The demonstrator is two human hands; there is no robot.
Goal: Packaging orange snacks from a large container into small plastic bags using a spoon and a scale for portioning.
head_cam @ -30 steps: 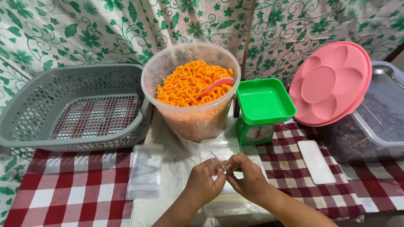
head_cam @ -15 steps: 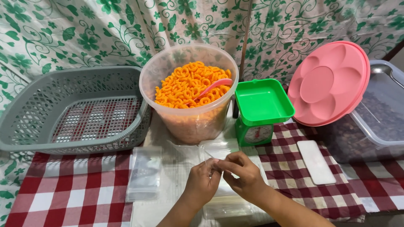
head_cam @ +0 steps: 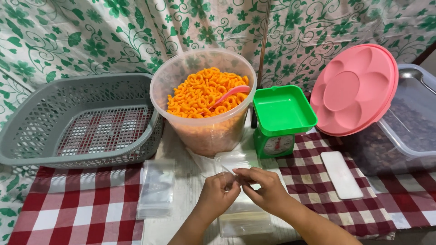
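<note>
Checked tablecloth (head_cam: 91, 208), tub (head_cam: 203, 77) of orange rings (head_cam: 200, 93)

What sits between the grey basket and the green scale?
The clear tub of orange ring snacks, a pink scoop resting in it, as the head view shows.

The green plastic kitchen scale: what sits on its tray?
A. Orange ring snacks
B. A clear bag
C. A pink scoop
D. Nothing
D: the tray of the green plastic kitchen scale is bare; the orange ring snacks are in the clear round tub beside it.
</note>
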